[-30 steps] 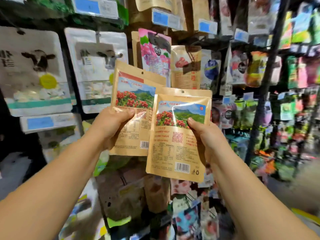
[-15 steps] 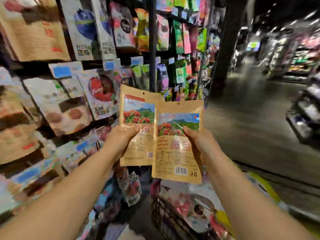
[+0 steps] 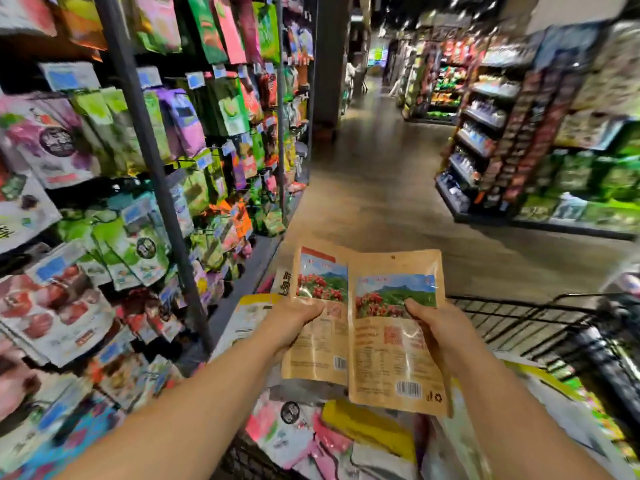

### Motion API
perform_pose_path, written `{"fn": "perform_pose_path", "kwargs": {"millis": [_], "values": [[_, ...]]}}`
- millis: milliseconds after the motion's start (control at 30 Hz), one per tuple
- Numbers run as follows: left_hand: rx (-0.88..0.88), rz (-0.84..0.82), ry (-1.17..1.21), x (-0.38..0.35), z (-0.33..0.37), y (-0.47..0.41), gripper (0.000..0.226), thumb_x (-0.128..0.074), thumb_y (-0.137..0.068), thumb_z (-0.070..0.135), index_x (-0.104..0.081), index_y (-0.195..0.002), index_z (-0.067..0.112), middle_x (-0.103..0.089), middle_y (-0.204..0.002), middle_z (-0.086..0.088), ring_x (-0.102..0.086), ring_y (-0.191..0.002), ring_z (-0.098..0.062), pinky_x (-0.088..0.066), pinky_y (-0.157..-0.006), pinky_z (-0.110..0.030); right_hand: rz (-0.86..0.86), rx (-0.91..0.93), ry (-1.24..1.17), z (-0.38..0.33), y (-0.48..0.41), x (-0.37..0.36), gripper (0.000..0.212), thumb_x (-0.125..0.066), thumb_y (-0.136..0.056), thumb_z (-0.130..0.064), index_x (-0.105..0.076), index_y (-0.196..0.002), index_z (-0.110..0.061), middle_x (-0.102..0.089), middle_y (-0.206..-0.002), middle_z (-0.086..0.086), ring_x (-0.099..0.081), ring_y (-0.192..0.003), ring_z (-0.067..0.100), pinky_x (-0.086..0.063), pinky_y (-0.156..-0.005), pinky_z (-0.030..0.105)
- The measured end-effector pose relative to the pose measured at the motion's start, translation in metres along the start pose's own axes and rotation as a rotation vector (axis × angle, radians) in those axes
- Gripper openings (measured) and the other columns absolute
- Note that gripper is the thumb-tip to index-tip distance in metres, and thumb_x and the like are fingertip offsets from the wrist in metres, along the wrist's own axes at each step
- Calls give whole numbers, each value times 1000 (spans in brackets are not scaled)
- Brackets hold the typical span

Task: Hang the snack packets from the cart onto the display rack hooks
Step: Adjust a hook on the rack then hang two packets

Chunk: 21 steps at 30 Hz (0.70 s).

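Aisle: brown shop floor (image 3: 374,174) runs up the centre of the frame, with stocked shelving (image 3: 485,133) at the right. Much of it is blurred.
Display rack: fills the left of the frame, crossed by a dark upright post (image 3: 149,150). Pouches hang close together behind blue price tags (image 3: 195,79); no bare hook can be made out.
Cart: black wire cart (image 3: 519,308) at lower centre and right, with loose packets (image 3: 367,424) heaped inside.
Left grip: the left grip (image 3: 298,318) is closed on the left kraft packet (image 3: 320,271), thumb across its face.
Right grip: the right grip (image 3: 438,329) is closed on the right kraft packet (image 3: 391,362), which overlaps its twin's right edge.
Where the packets are: low centre of the frame, above the cart and well apart from the rack.
Step in hand: likely carrying the pair to their row.
Doing it well: hang one at a time — two full grips leave nothing free to steady a hook. Shift the hold toward the top edge, where a small dark spot looks like the hang hole. The barcode sides face the person, so turn each packet front outward. Slide it on squarely without knocking neighbouring pouches off.
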<state>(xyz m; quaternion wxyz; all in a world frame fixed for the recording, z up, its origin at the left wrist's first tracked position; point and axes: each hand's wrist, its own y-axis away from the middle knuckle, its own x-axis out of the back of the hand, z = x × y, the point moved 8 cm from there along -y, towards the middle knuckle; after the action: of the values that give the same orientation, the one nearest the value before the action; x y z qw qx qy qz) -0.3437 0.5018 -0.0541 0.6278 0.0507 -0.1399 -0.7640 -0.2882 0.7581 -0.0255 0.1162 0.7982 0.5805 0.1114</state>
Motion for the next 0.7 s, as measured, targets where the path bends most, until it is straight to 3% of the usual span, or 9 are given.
{"fn": "perform_pose_path", "kwargs": {"millis": [67,100,200,300,367,467,567,633,700], "values": [[63,-54,-11,-27,-15,-5,15,-69,-88,22,-70,-96,10,-74,-90,-5,-71,-76,-12,-57,-66,-23,51,-57,24,16,1,27,16,-72,-86,-13,-69,-99,-6,-75,-83,17,-72,-71,31,-58,-64,39],[103,-94,-16,-41,-23,-6,19,-69,-88,21,-69,-100,6,-74,-89,-7,-71,-76,-16,-58,-66,-27,69,-89,36,26,2,39,16,-73,-85,-13,-69,-99,-6,-75,-84,17,-73,-71,32,-58,-64,39],[146,-171,-155,-68,-43,-9,23,-70,-86,32,-70,-96,11,-73,-90,-6,-69,-83,-20,-57,-82,-38,142,-110,180,47,6,67,18,-75,-83,-17,-70,-99,-10,-76,-85,13,-73,-79,32,-59,-79,48],[55,-153,-472,-78,-50,-15,53,-67,-79,51,-63,-118,14,-68,-112,-7,-63,-104,-24,-50,-92,-39,282,-69,439,56,9,85,17,-77,-81,-19,-64,-93,-20,-71,-85,1,-67,-76,19,-54,-69,35],[37,-91,-520,-77,-51,-17,57,-68,-82,46,-51,-126,13,-63,-118,-7,-59,-109,-26,-48,-88,-34,366,-69,538,60,12,87,35,-81,-76,-22,-55,-99,-21,-65,-90,-1,-61,-79,17,-48,-64,31],[-10,-53,-520,-75,-49,-20,57,-70,-83,40,-40,-124,16,-59,-119,-6,-58,-105,-24,-48,-84,-33,431,-9,662,61,13,78,80,-85,-67,-30,-41,-134,-21,-60,-122,6,-61,-104,26,-53,-83,37],[-142,-18,-680,-71,-41,-19,71,-68,-84,45,-31,-139,20,-49,-131,-6,-51,-117,-26,-46,-96,-39,450,-62,1014,57,19,63,106,-77,-73,-52,-13,-153,-26,-26,-155,8,-29,-142,30,-39,-103,44],[-198,16,-948,-66,-37,-17,71,-58,-88,54,-27,-146,25,-38,-141,-5,-40,-129,-27,-39,-103,-40,390,-154,1228,62,17,50,101,-65,-77,-65,-7,-153,-32,2,-162,8,-1,-150,30,-24,-114,52],[-194,-19,-1111,-61,-39,-17,62,-46,-90,64,-36,-143,33,-27,-149,-3,-30,-135,-27,-31,-110,-43,277,-175,1279,69,9,32,96,-57,-79,-71,-8,-153,-35,12,-163,6,14,-149,30,-12,-116,57]]}}
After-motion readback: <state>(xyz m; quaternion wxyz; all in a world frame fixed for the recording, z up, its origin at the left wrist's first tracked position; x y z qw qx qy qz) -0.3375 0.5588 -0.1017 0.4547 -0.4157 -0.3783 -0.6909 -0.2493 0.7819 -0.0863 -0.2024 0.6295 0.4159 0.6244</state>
